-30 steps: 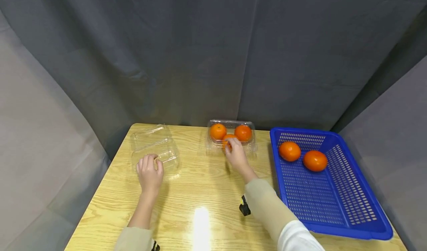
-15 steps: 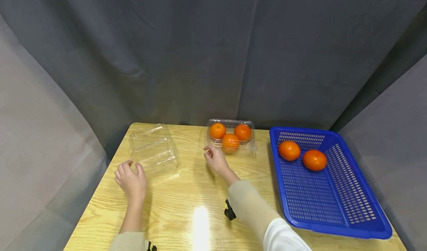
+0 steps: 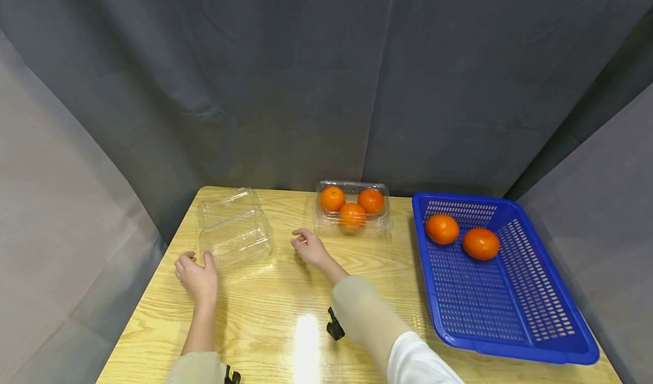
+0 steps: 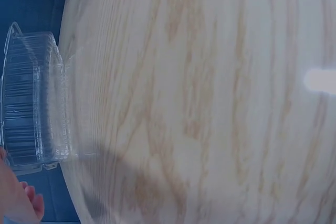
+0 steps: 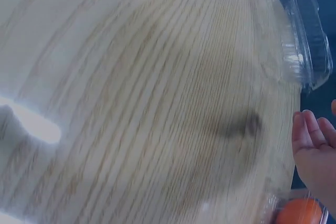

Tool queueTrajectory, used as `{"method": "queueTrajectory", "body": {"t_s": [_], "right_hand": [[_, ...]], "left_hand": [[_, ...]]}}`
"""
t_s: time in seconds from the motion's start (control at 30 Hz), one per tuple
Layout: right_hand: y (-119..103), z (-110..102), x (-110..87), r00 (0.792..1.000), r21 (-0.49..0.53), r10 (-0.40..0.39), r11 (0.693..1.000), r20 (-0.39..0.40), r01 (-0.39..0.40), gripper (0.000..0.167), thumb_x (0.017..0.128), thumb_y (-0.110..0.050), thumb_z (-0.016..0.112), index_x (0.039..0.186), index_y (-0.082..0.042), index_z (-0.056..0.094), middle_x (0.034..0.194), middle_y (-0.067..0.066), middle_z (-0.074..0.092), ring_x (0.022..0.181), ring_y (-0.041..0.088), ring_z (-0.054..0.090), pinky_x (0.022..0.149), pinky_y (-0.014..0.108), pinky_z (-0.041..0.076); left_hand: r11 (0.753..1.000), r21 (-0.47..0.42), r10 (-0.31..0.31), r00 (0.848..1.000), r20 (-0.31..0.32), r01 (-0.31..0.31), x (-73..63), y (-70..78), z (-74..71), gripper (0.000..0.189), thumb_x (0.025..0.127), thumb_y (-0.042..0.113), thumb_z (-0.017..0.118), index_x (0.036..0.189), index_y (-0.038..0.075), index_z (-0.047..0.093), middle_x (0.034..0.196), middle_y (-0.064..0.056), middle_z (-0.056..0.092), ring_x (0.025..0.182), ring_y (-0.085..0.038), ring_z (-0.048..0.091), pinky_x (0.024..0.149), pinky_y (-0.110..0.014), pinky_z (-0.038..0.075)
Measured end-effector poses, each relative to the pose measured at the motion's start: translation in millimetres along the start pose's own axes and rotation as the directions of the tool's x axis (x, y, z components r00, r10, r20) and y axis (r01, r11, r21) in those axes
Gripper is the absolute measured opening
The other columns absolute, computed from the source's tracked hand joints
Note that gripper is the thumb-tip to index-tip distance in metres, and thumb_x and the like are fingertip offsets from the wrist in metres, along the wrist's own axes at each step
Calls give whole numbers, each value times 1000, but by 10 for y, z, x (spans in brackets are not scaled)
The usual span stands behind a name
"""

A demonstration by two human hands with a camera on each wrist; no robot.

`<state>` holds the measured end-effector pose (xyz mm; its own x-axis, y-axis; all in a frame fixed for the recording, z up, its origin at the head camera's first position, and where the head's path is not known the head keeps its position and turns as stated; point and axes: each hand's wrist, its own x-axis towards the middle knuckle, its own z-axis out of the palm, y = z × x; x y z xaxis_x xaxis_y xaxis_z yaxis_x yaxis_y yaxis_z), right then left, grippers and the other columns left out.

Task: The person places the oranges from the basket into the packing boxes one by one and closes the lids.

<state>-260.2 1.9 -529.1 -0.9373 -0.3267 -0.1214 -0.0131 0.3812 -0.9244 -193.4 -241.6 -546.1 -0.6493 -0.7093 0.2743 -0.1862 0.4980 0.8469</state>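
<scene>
My left hand (image 3: 198,281) is at the near left corner of a clear plastic clamshell box (image 3: 236,231) with its lid folded back. Its fingers are loosely bent and the thumb is close to the box edge; whether they touch I cannot tell. In the left wrist view, the fingers (image 4: 32,200) show beside the box's end. My right hand (image 3: 312,252) hovers over the table between this box and a second clear box (image 3: 380,223), fingers relaxed, holding nothing. Three round orange fruits sit in the second box, the nearest one (image 3: 352,218) in front.
At the right stands a blue perforated plastic basket (image 3: 515,350) with two orange fruits, one at the left (image 3: 442,229) and one more central (image 3: 481,244). A wooden table (image 3: 270,316) bears everything. Grey curtains (image 3: 285,89) hang behind and at both sides.
My right hand has left the front fruit in the second box and moved left. My left hand has shifted from over the near part of the other box to its near left corner.
</scene>
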Motion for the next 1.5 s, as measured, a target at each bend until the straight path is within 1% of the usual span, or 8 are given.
{"method": "queueTrajectory", "body": {"t_s": [0.2,0.37,0.63,0.77,0.9,1.1,1.3,1.5], "right_hand": [[-32,119,-1,995,131,63,989,81,-73,42,96,-20,43,132,2,41,114,18,51,104,38,54,81,42,47],[-85,192,-37,989,217,88,970,121,-113,44,96,-15,42,133,8,36,118,26,49,109,39,51,93,47,41],[-129,202,-101,984,213,127,965,125,-151,45,95,-11,43,133,10,35,108,24,53,96,31,57,85,38,47],[375,349,177,999,250,24,968,38,-32,43,92,-19,51,127,5,45,88,12,59,73,19,60,69,28,51],[563,389,311,998,273,64,960,1,-62,38,91,-24,54,119,2,53,76,9,57,62,17,59,61,29,51],[69,235,-45,982,202,175,967,-72,-157,28,90,-7,51,112,10,53,70,14,55,48,9,49,63,35,52],[66,209,-76,976,137,183,976,-117,-167,24,88,-6,53,108,9,56,79,24,62,56,29,61,66,41,52],[101,178,-128,981,100,159,984,-108,-149,22,86,-3,52,105,8,56,78,26,62,71,41,63,56,31,51]], "left_hand": [[995,-47,-78,993,83,82,-52,-29,0,35,87,15,50,111,-11,46,93,-21,45,91,-37,41,78,-45,32],[989,-16,-139,964,225,147,-91,-60,-47,42,88,13,49,122,-11,41,94,-20,51,80,-32,51,63,-34,40],[988,-11,-135,904,406,153,-192,-69,-106,48,88,12,48,127,-12,34,96,-20,50,67,-19,50,56,-25,41],[986,-24,-131,869,476,163,-260,-48,-108,47,88,13,47,127,-10,32,100,-20,48,69,-18,49,56,-25,41],[986,-22,-128,844,520,163,-319,-32,-100,46,88,13,48,125,-8,31,100,-19,46,71,-18,48,57,-25,41],[984,3,-150,812,564,180,-374,-20,-67,44,86,15,50,120,-6,30,99,-15,44,73,-19,46,60,-27,39],[978,10,-177,799,574,210,-368,-24,-26,43,84,14,51,119,-3,32,99,-11,41,77,-20,44,64,-28,38],[976,-23,-166,808,566,217,-285,-51,27,40,85,12,49,119,-4,34,99,-9,39,78,-18,42,64,-27,38]]}}
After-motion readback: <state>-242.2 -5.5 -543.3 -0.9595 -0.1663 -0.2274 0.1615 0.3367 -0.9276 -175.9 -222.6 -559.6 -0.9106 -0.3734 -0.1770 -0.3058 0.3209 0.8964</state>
